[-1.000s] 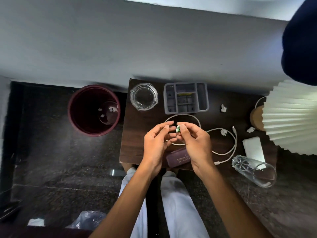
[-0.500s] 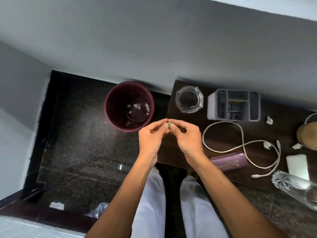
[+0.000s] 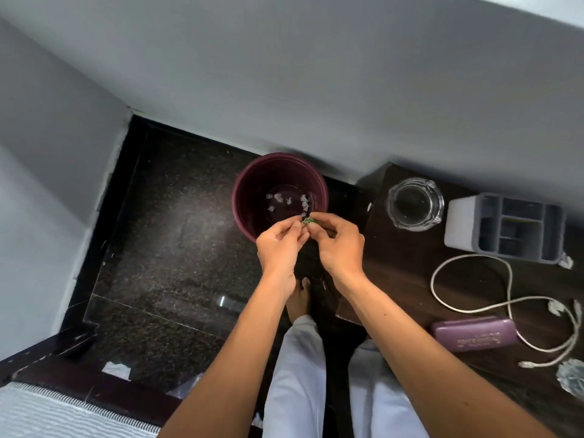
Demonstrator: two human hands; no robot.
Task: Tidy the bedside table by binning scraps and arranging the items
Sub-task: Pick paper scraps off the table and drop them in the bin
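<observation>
A small green scrap is pinched between the fingertips of my left hand and my right hand. Both hands hover over the near rim of the maroon bin, which stands on the dark floor left of the table. Several white paper bits lie at the bin's bottom. On the dark wooden bedside table are a glass ashtray, a grey compartment organiser, a white cable, a purple case and small white paper scraps.
A clear drinking glass lies at the table's right edge, cut off by the frame. White scraps and a plastic bag lie on the floor near my feet. A striped mat sits at the lower left. Grey walls enclose the corner.
Both hands have carried the green scrap left, from above the table to over the bin's rim. The view has swung left, so the lamp is out of frame.
</observation>
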